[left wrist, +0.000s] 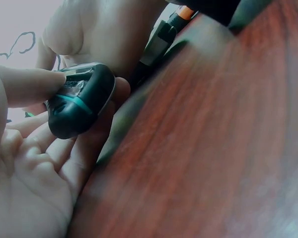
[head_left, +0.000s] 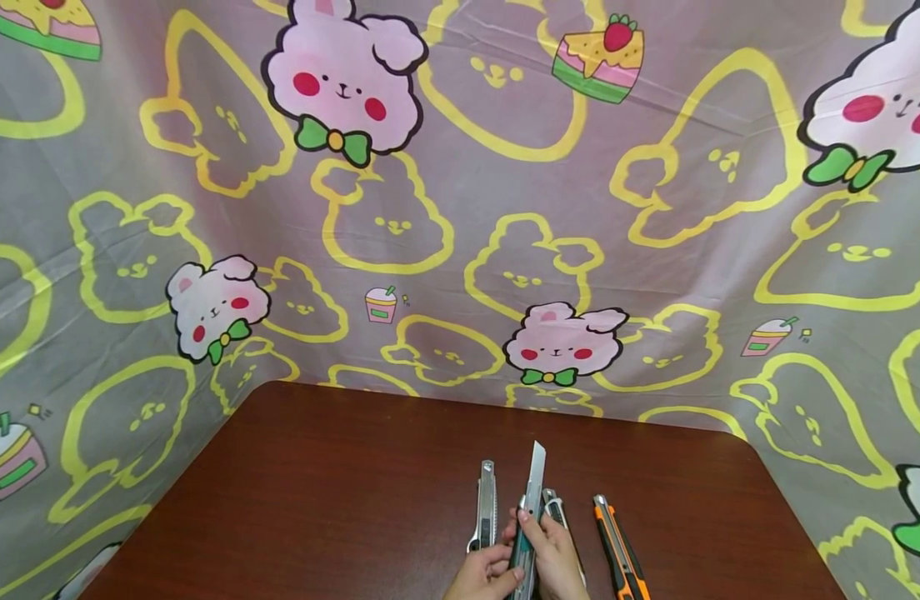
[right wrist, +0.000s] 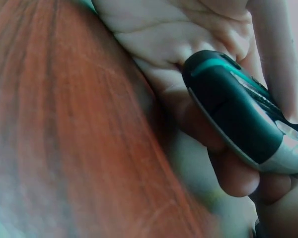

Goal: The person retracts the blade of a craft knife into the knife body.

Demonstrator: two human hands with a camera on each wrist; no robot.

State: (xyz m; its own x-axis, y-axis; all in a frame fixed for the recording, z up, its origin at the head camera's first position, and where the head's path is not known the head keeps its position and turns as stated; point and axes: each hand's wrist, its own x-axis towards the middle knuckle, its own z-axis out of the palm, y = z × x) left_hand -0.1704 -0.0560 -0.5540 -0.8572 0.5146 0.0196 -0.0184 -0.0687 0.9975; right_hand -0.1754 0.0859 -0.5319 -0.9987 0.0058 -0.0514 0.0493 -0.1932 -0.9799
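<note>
A black and teal utility knife (head_left: 535,492) is held between both hands at the table's front, its wide blade extended and pointing away from me. My left hand (head_left: 484,575) grips the rear part of the handle. In the left wrist view, its thumb lies on top of the knife (left wrist: 82,111) with fingers beneath. My right hand (head_left: 556,557) holds the handle farther forward; the right wrist view shows its thumb on the upper face of the knife (right wrist: 233,114) and fingers curled under. A silver utility knife (head_left: 487,500) lies left of the hands.
Partly hidden behind my right hand lies a white and black utility knife (head_left: 554,510). Farther right is an orange and black utility knife (head_left: 619,550). All rest on a dark brown table (head_left: 317,500), with patterned cloth (head_left: 460,192) hanging around its back and sides.
</note>
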